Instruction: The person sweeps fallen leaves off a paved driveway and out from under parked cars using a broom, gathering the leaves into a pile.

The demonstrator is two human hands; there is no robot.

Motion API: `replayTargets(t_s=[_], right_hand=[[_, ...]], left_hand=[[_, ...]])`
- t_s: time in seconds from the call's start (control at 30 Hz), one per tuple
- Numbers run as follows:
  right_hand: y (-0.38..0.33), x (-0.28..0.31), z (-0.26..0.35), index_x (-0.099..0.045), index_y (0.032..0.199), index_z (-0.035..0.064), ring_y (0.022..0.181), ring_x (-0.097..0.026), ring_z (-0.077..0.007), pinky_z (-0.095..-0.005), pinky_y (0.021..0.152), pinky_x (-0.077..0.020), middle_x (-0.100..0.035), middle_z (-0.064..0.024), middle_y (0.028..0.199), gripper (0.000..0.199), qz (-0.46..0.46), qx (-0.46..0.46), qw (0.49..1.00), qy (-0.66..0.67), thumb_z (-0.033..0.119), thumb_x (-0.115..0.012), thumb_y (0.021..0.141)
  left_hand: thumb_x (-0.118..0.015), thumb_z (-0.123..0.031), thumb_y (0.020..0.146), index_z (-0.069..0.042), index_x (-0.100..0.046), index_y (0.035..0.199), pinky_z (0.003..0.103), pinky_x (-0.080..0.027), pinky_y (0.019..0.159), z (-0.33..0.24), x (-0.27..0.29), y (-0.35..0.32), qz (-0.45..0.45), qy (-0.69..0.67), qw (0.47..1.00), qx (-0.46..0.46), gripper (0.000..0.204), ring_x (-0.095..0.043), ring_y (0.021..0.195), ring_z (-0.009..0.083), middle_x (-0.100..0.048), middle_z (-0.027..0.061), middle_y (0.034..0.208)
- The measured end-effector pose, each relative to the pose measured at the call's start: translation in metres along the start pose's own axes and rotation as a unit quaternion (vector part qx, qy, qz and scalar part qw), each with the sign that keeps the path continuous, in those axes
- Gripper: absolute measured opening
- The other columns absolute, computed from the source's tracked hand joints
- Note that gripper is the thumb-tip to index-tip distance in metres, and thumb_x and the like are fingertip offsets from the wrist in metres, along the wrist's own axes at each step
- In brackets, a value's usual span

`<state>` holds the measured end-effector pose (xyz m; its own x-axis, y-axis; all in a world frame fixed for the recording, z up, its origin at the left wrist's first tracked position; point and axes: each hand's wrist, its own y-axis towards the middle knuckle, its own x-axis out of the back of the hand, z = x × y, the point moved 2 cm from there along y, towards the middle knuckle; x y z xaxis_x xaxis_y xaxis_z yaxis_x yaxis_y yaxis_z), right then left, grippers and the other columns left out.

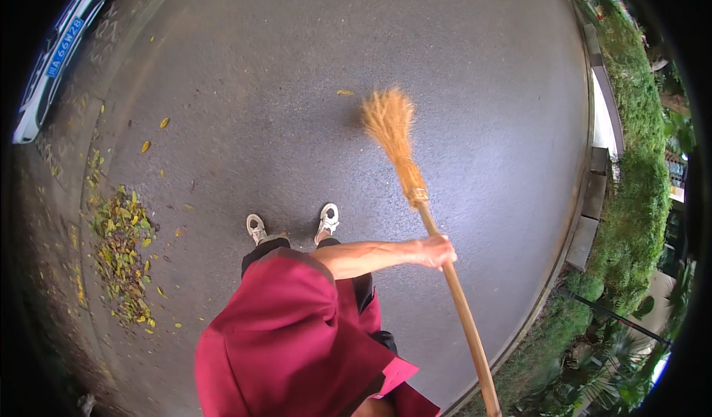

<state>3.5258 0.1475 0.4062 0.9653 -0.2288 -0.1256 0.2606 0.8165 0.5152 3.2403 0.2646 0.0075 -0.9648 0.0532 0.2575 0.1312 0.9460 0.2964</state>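
Observation:
My left hand (436,252) reaches across my body to the right and is closed round the wooden handle of a straw broom (410,181). The broom slants, its bristles spread far ahead and its handle running back to the lower right edge. Just left of the bristle tips, a yellow-brown leaf (345,92) lies on the road. Of my right arm only some sleeve and a bit of skin show at the bottom edge; my right hand is out of the picture.
A heap of yellow and green leaves (122,254) lies on the left by the road's edge, with stray leaves around it. A white car (37,102) stands at the far left. A kerb (584,243) and a hedge (630,194) border the right side.

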Motion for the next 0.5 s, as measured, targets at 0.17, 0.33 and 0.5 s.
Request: replayTargets(t_s=[0.17, 0.33, 0.5], right_hand=[[-0.016, -0.118, -0.131, -0.037, 0.062, 0.0163, 0.036, -0.025, -0.0074, -0.0218, 0.033, -0.0238, -0.031, 0.0044, 0.047, 0.027, 0.137, -0.060, 0.983, 0.104, 0.015, -0.049, 0.085], [-0.126, -0.274, -0.213, -0.027, 0.051, 0.0152, 0.034, -0.019, -0.0074, -0.0243, 0.032, -0.0182, -0.027, 0.0019, 0.041, 0.033, 0.331, -0.254, 0.891, 0.179, 0.010, -0.039, 0.081], [-0.251, -0.330, -0.262, -0.037, 0.058, 0.0122, 0.044, -0.033, -0.0153, -0.0357, 0.049, -0.0365, -0.035, -0.0010, 0.048, 0.025, 0.369, -0.484, 0.771, 0.187, 0.012, -0.046, 0.081]], left_hand=[[-0.062, -0.016, 0.067, -0.009, -0.052, 0.059, 0.041, -0.043, 0.056, 0.082, 0.082, -0.144, -0.244, 0.087, 0.963, 0.075, 0.015, -0.057, 0.060, 0.0291, -0.053, 0.0108, 0.059], [-0.066, -0.010, 0.064, -0.011, -0.053, 0.068, 0.043, -0.043, 0.069, 0.078, 0.155, -0.373, -0.311, 0.275, 0.844, 0.340, 0.014, -0.058, 0.074, 0.0311, -0.058, 0.0078, 0.069], [-0.062, -0.011, 0.070, -0.011, -0.058, 0.074, 0.043, -0.045, 0.079, 0.043, 0.164, -0.551, -0.242, 0.305, 0.724, 0.570, 0.005, -0.060, 0.083, 0.0300, -0.062, 0.0096, 0.076]])
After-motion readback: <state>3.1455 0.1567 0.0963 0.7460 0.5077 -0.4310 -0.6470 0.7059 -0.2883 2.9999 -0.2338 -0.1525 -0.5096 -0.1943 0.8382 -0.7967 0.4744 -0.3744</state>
